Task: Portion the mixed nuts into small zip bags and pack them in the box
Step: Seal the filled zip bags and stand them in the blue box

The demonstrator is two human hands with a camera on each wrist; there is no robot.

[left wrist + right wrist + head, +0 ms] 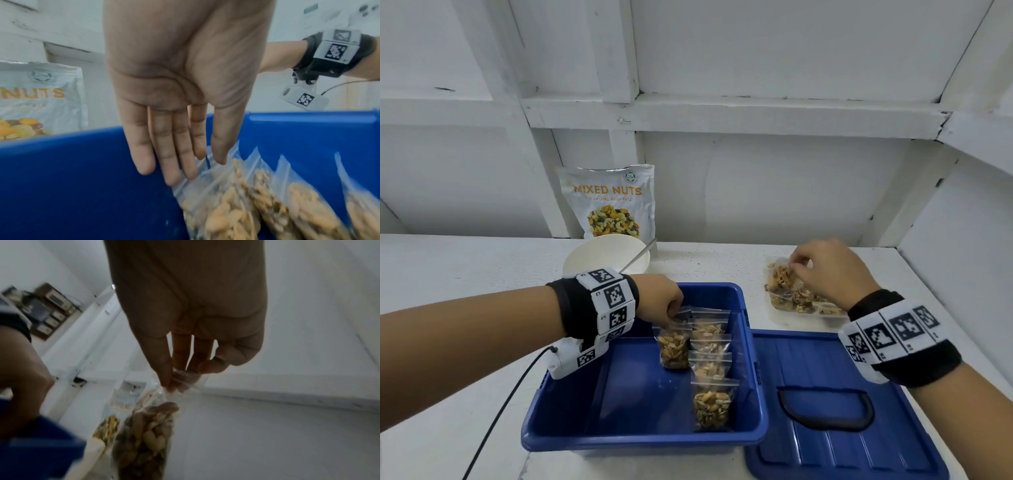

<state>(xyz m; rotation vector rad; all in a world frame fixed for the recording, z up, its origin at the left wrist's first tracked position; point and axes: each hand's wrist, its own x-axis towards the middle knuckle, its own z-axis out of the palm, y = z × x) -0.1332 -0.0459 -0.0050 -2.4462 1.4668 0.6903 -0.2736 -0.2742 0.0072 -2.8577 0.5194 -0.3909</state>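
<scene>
A blue box [640, 442] holds a row of several filled zip bags [710, 359] along its right wall. My left hand [676, 310] reaches into it. Its straight fingers [170, 162] and thumb lie against the top of one nut-filled zip bag [222, 203] standing left of the row [674, 347]. To the right of the box, my right hand [799, 262] pinches the clear top of another filled zip bag [782, 274]. That bag hangs below the fingertips [164, 378], its nuts [146, 434] showing. Under it lies a pile of more filled bags [801, 301].
The box's blue lid [842, 445] with a black handle lies flat at the front right. Behind the box stand a white bowl [602, 257] with a spoon [638, 255] and the mixed nuts pouch [613, 202], against the white wall. A black cable runs off the left wrist.
</scene>
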